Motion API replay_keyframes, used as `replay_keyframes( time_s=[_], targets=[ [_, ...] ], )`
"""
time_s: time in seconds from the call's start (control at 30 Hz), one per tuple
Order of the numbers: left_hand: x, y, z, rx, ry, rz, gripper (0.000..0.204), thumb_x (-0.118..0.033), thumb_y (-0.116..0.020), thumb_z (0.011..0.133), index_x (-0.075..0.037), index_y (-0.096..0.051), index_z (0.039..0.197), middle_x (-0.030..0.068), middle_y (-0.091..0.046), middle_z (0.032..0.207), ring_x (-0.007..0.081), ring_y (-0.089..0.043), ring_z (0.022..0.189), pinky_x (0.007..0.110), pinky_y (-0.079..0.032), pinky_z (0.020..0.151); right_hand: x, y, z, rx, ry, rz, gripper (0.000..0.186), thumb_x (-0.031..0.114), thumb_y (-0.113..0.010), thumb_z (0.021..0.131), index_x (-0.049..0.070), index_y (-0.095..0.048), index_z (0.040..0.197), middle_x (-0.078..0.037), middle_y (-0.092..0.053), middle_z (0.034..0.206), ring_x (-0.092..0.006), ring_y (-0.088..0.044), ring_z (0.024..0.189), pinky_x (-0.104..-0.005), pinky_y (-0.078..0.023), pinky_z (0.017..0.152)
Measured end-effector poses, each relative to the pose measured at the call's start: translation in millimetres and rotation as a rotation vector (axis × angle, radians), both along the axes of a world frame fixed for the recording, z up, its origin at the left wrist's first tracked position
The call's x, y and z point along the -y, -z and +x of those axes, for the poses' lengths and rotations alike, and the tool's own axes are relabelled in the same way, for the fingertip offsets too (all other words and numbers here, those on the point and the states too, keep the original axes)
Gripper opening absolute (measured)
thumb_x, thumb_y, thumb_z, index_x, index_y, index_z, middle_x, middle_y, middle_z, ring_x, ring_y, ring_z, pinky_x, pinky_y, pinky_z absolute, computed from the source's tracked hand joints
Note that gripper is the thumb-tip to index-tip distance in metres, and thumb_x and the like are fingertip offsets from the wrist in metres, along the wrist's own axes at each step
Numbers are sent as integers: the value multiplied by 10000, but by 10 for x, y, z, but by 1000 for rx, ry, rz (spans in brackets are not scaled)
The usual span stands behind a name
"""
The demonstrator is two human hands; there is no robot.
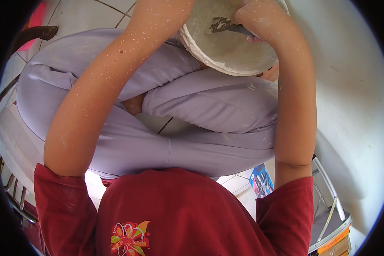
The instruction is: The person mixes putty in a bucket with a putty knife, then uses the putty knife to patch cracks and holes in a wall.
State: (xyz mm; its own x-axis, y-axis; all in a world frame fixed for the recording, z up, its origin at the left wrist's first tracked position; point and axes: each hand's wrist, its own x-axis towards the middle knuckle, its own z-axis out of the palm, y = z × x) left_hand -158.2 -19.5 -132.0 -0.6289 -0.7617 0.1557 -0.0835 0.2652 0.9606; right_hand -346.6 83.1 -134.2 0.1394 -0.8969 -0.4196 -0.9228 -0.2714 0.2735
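A round whitish bucket [199, 56] stands at the top, just beyond my crossed legs, its rim caked with pale paste. My right hand [257, 17] reaches down inside it, fingers wrapped round a putty knife [220, 25]. The dark blade, smeared with white paste, points left within the bucket. Creamy white residue [239, 55] coats the inner wall. At the bucket's left side my left forearm [153, 25] runs up past the top edge, so the hand itself is cut off. White specks dot both forearms.
A white wall [345, 85] rises close on my right. Behind me at lower right are a step ladder [330, 209] and a blue printed package [261, 181]. Chair parts [34, 36] and a pale plastic object [17, 145] stand on the left. The floor [85, 15] is white tile.
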Motion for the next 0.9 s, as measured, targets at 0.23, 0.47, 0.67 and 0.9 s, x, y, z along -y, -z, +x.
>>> replay_keyframes(
  time_s=[0.23, 0.47, 0.67, 0.9],
  targets=[
    [-19, 197, -55, -56, -9, 22, 325, -256, -524, 1085, 47, -641, 1073, 145, -683, 921, 163, -618, 895, 344, -497, 823, 180, -651, 417, 420, 1061, 211, 228, 105, -582, 849, -55, -744, 863, -272, -725, 969, -385, -733, 847, -472, -576, 802],
    [39, 220, -21, -25, 0, -20, 309, -244, -521, 1085, 38, -638, 1040, 118, -664, 904, 147, -596, 876, 333, -486, 805, 211, -387, 535, 349, 775, -64, 272, 113, -581, 861, -55, -738, 1007, -274, -722, 1028, -416, -719, 959, -492, -559, 870],
    [44, 164, -33, -67, 20, 57, 291, -232, -519, 1085, 29, -641, 1047, 85, -656, 905, 127, -588, 891, 303, -482, 815, 506, -1039, 690, 266, 1119, 111, 248, 140, -645, 832, -38, -766, 955, -276, -722, 1029, -395, -725, 971, -478, -565, 859],
    [-17, 134, 6, -45, -26, 79, 264, -215, -520, 1086, 15, -646, 1056, 59, -653, 911, 113, -585, 886, 280, -484, 808, 151, -523, 559, 220, 782, 113, 233, 115, -655, 810, -22, -781, 950, -269, -726, 995, -369, -738, 946, -468, -563, 832]
  ],
)
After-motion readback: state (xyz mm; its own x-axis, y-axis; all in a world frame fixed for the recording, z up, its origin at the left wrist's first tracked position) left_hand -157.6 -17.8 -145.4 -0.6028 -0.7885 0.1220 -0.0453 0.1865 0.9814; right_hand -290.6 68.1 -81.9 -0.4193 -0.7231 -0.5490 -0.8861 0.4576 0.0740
